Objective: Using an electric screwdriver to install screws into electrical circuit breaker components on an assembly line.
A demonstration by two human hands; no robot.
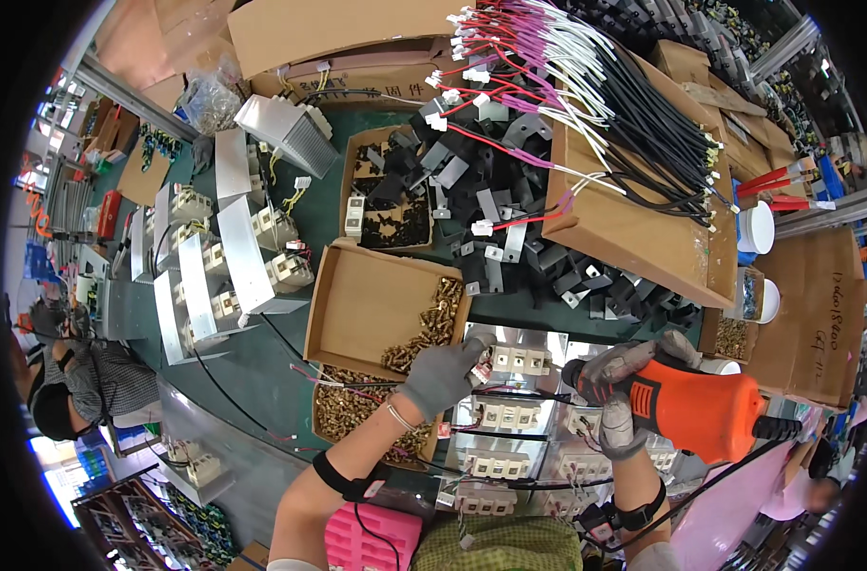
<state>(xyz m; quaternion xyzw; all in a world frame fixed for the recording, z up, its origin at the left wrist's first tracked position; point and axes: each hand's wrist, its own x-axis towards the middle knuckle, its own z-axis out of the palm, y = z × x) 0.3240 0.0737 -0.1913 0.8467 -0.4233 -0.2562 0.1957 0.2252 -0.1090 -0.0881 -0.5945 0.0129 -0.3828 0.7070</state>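
My right hand (pixel 616 390), in a grey glove, is wrapped round an orange corded power tool (pixel 697 409). The tool's dark nose points left over a row of silver metal plates with cream terminal blocks (pixel 519 360). My left hand (pixel 445 377), also gloved, has its fingertips closed on a small white-and-red piece (pixel 481 369) beside the far-left block. More cream terminal blocks (pixel 506 416) on shiny plates lie nearer me, with wires across them. Just left of my left hand, an open cardboard box (pixel 357 306) holds brass-coloured screws (pixel 437 322).
A second box of brass screws (pixel 352 400) lies below the first. Black brackets (pixel 524 171) are heaped behind, beside a wire bundle (pixel 623 133) on a carton. Finished-looking metal units (pixel 248 252) stand at left. A black cable (pixel 714 490) trails at right. A co-worker (pixel 100 381) is far left.
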